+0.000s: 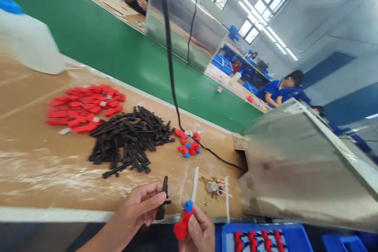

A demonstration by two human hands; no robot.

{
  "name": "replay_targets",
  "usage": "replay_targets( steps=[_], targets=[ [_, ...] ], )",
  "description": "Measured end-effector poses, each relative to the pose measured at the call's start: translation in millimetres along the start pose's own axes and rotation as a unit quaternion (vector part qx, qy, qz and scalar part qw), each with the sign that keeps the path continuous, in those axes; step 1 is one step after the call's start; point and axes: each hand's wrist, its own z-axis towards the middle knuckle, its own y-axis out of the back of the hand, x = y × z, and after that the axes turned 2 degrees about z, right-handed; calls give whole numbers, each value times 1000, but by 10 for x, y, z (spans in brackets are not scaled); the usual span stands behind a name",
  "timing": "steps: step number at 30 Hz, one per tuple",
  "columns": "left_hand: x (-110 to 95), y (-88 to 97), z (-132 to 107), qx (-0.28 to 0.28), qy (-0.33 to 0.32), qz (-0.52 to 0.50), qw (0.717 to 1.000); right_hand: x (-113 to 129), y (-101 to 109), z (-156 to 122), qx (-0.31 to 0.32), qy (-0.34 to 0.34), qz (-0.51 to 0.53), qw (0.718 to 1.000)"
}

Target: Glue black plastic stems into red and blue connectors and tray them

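Observation:
My left hand (144, 204) pinches a slim black plastic part (162, 201) with a short side peg, holding it upright near the table's front edge. Close beside it, my right hand (199, 230) grips a red plastic part (183, 225) topped by a blue knob (188, 205). The black part and the red part are apart. Beyond my left hand lies a heap of similar black parts (126, 141). A pile of red parts (85, 106) spreads behind it to the left. Several red pieces with blue ends (189, 149) lie farther back, near the cable.
A black cable (169, 55) hangs down and runs across the table. A metal panel (295, 173) stands at right. Below it, a blue tray (298, 236) holds several red-and-black pieces. Small cups (212, 187) sit between white strips. A translucent jug (32, 43) stands left; people work beyond the green belt (132, 63).

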Motion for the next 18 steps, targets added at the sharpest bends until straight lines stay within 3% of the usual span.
replay_targets(
  steps=[7, 18],
  targets=[
    [-8, -105, -72, -24, 3, 53, 998, -114, -149, -4, 1, 61, 58, 996],
    [16, -155, -75, -46, -7, 73, 996, -122, -182, -55, -7, 104, -43, 994]
  ],
)
